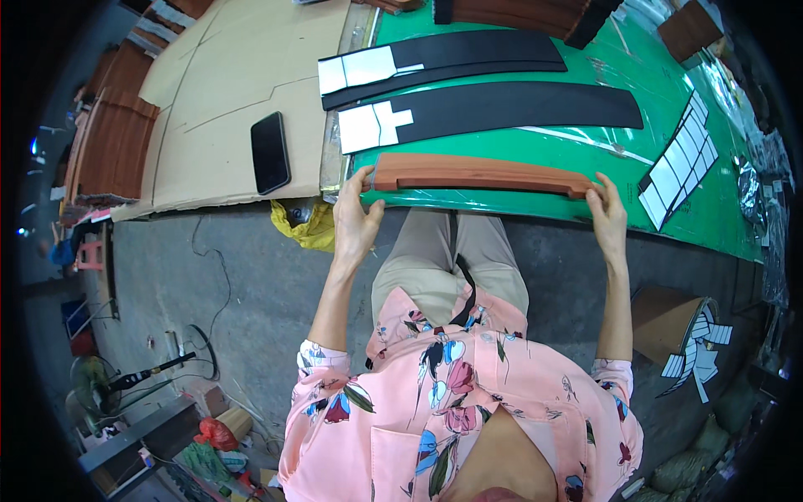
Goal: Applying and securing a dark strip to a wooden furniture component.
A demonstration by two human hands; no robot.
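A long reddish-brown wood-grain strip (485,172), slightly curved with a stepped lower edge, lies crosswise at the near edge of the green-covered table. My left hand (355,222) has its fingertips against the strip's left end, the thumb lower down. At the other end, the fingers of my right hand (610,213) grip the strip's tip. Just beyond lie two black curved strips, a nearer one (527,109) and a farther one (493,52), each with white paper pieces at its left end.
A black phone (269,153) rests on the cardboard sheet (226,100) at left. White label sheets (677,163) lie on the green surface (577,146) at right. Brown wood-grain parts are stacked (115,138) far left. A yellow bag (305,227) hangs below the table; a carton (665,322) stands lower right.
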